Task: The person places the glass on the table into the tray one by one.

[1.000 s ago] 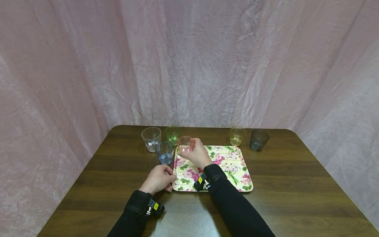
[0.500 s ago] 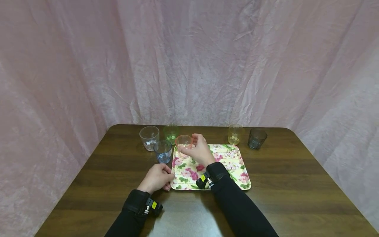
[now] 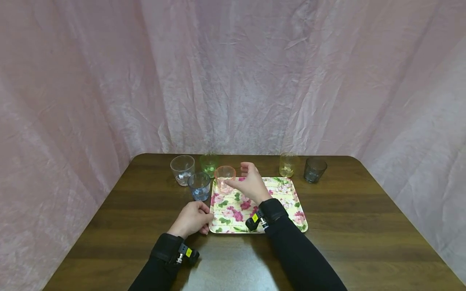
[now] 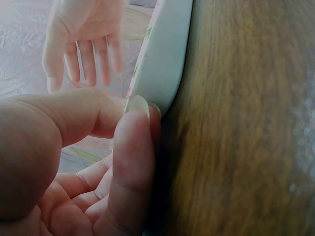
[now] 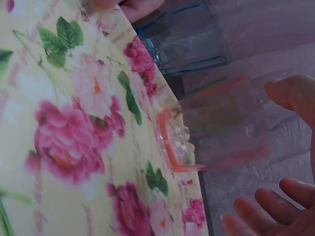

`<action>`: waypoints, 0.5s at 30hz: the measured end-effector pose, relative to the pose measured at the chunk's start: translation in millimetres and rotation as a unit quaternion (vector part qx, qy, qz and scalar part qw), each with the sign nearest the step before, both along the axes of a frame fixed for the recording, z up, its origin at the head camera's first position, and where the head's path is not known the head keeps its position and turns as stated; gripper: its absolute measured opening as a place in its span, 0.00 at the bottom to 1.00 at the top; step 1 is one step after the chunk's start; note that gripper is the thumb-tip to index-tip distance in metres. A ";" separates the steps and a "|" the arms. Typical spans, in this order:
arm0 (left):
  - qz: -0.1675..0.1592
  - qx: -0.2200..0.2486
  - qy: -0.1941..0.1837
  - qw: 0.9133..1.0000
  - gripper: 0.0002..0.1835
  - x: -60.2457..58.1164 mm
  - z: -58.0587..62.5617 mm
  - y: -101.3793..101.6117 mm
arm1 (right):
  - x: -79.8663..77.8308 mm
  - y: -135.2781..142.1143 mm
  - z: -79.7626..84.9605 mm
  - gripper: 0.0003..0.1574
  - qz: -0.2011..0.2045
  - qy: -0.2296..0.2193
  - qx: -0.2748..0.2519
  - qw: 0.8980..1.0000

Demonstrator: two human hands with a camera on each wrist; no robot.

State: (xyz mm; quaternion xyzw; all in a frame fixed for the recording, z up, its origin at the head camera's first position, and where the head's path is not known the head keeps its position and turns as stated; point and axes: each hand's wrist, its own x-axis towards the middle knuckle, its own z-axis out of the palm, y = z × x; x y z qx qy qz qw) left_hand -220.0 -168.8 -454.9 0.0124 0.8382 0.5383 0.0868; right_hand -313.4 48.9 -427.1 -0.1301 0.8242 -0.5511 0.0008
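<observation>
A floral tray [image 3: 233,220] lies on the wooden table. A pink-orange glass [image 3: 222,181] stands upright on its far left corner. My right hand [image 3: 251,185] is just right of this glass, fingers spread and apart from it; in the right wrist view a gap shows between the fingers and the glass [image 5: 221,128]. My left hand [image 3: 193,218] pinches the tray's left edge near its front corner. The left wrist view shows the thumb and a finger at the tray's pale rim [image 4: 165,54].
Left of the tray stand a blue glass [image 3: 199,188], a clear glass [image 3: 182,171] and a green glass [image 3: 208,165]. A yellow glass [image 3: 287,166] and a dark grey glass [image 3: 314,170] stand behind its right side. A pink curtain [image 3: 233,81] hangs behind the table.
My right hand has let go of the pink-orange glass, opened its fingers and drawn back to the right. The glass stays on the tray corner. The left hand keeps its place at the tray edge.
</observation>
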 end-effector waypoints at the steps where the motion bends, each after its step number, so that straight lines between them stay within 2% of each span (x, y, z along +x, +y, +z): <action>1: 0.000 0.000 0.000 1.000 0.07 0.0 -0.3 -0.1 | 0.1 1.1 1.1 0.56 -0.003 0.001 0.002 1.000; 15: 0.003 -0.005 -0.004 1.000 0.07 -1.1 -0.2 0.4 | 0.1 28.6 18.2 0.57 -0.024 0.008 0.020 0.999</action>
